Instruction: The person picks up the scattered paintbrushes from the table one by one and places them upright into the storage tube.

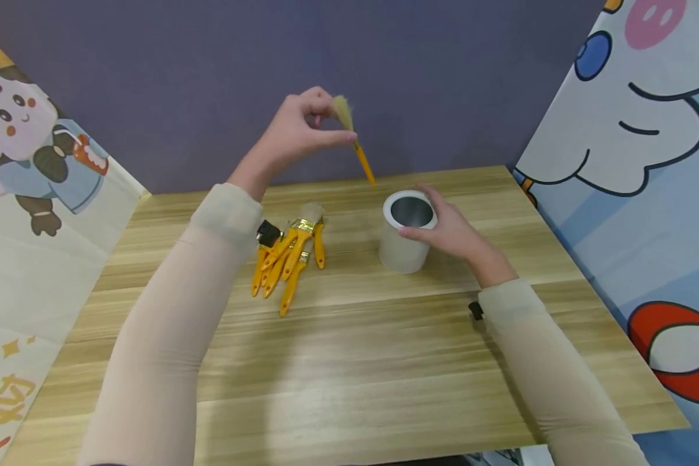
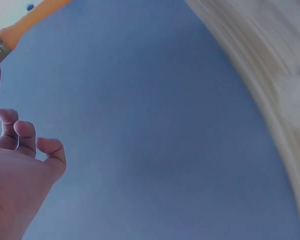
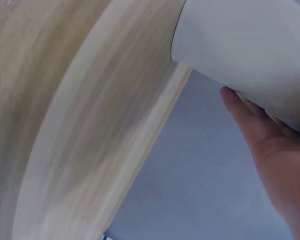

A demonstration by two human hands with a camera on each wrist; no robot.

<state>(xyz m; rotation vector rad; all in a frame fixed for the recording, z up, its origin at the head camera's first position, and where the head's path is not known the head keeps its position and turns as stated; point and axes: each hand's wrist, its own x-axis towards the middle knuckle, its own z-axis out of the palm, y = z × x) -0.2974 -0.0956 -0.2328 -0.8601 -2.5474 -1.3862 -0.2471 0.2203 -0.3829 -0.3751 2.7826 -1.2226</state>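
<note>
High over the back of the table, my left hand (image 1: 303,126) pinches a paintbrush (image 1: 364,162) with pale bristles on top and its orange handle slanting down to the right. In the left wrist view the brush's metal band and orange handle (image 2: 37,17) show at the upper left. My right hand (image 1: 457,226) grips the rim of a white cylindrical can (image 1: 404,249), thumb at the front and fingers behind. The can stands upright on the table, its dark inside visible from above. The handle's tip hangs up and to the left of the can's mouth, apart from it.
A pile of several orange-handled paintbrushes (image 1: 291,255) lies on the wooden table (image 1: 373,369), left of the can. A small black object (image 1: 476,310) is beside the right sleeve. A grey-purple wall (image 1: 431,84) rises behind, with cartoon-printed panels on both sides.
</note>
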